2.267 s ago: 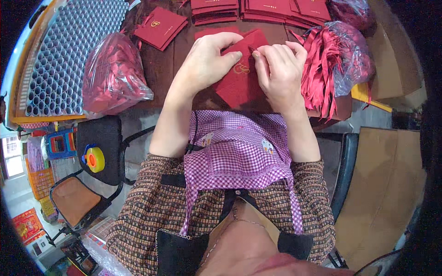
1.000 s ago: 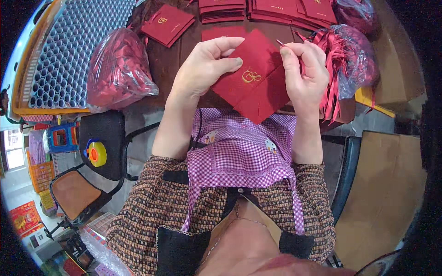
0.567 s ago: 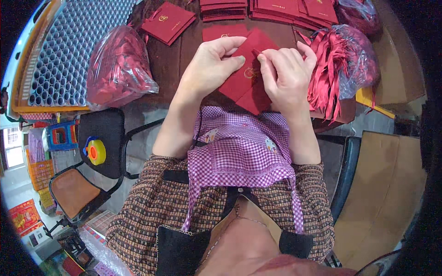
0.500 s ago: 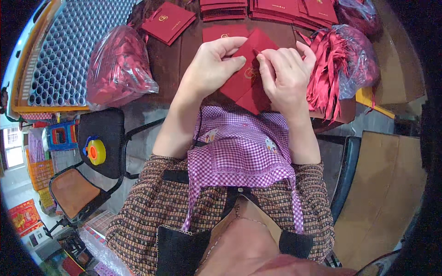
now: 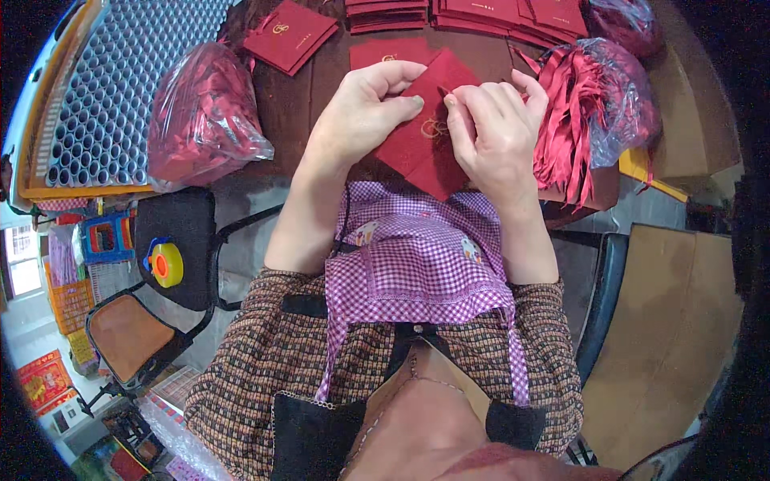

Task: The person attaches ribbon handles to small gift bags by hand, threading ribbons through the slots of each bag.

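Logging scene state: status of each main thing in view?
red pouch: held, turned cornerwise
left hand: gripping the pouch's edge
right hand: pinched at the pouch; what it grips is unclear
plastic bag on the left: bulging
red ribbons: loose, spilling out
plastic bag around the ribbons: open
far-side red pouches: stacked

From the left hand [image 5: 361, 114], bare table [image 5: 289, 112] gives passage at nine o'clock up to a bulging bag [image 5: 204, 116]; red pouches [image 5: 293, 37] obstruct ten-thirty, a stack [image 5: 387, 16] twelve. From the right hand [image 5: 499, 132], red ribbons [image 5: 561, 132] block three o'clock.
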